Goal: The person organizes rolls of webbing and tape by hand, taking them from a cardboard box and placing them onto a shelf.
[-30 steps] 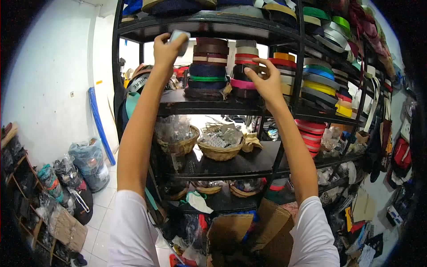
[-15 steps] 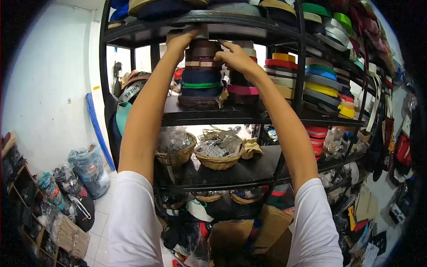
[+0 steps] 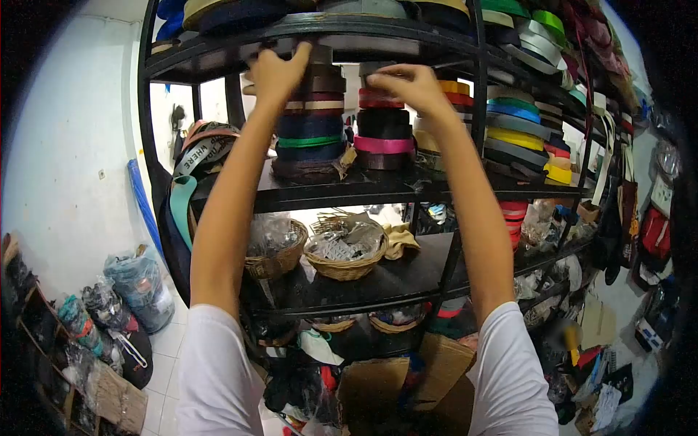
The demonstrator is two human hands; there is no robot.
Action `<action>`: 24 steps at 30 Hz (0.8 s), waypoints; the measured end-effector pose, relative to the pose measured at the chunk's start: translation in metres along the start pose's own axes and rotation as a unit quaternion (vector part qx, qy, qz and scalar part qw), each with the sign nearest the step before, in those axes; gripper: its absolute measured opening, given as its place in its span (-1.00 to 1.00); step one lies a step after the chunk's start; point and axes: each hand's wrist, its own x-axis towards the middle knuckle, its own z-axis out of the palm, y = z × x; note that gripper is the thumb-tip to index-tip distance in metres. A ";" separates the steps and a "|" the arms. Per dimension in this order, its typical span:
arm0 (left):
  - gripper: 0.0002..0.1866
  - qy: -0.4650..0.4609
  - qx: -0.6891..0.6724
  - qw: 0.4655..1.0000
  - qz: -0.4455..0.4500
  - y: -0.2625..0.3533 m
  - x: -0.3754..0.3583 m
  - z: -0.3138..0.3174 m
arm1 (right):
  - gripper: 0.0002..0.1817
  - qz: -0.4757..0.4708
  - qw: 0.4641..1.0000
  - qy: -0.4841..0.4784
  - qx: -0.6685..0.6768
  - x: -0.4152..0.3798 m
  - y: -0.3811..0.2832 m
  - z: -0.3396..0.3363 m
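Note:
Two stacks of webbing rolls stand side by side on the upper shelf. My left hand (image 3: 280, 76) is at the top left of the taller stack (image 3: 310, 129), thumb and fingers spread, beside its uppermost grey and brown rolls. That stack holds dark blue, green, beige and maroon bands. Over the right side of the second stack (image 3: 384, 120), my right hand (image 3: 416, 89) has its thumb and fingers apart, the fingertips close to the pale and red rolls at the top. Black, pink and dark brown rolls lie lower in this stack.
The black metal shelf (image 3: 320, 198) carries more rolls (image 3: 516, 134) at the right, and its top board (image 3: 305, 33) is close above my hands. Wicker baskets (image 3: 347, 267) of small parts sit below. Cardboard boxes (image 3: 372, 385) and bagged goods (image 3: 142, 291) are lower down.
My right hand has moved right, from between the stacks to over the second one. My left hand's fingers have spread at the taller stack's top. The view has shifted slightly right.

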 end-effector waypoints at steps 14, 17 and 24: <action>-0.09 -0.085 -0.140 0.979 0.123 0.079 -0.097 0.066 | -0.55 0.085 0.954 0.207 0.197 0.119 0.089 -0.031; -0.03 -0.100 -0.129 0.982 0.092 0.079 -0.095 0.078 | -0.67 0.064 0.979 0.095 0.168 0.102 0.080 -0.029; -0.34 -0.139 -0.116 0.979 0.093 0.065 -0.092 0.091 | -0.29 0.131 0.989 0.031 0.060 0.095 0.061 -0.027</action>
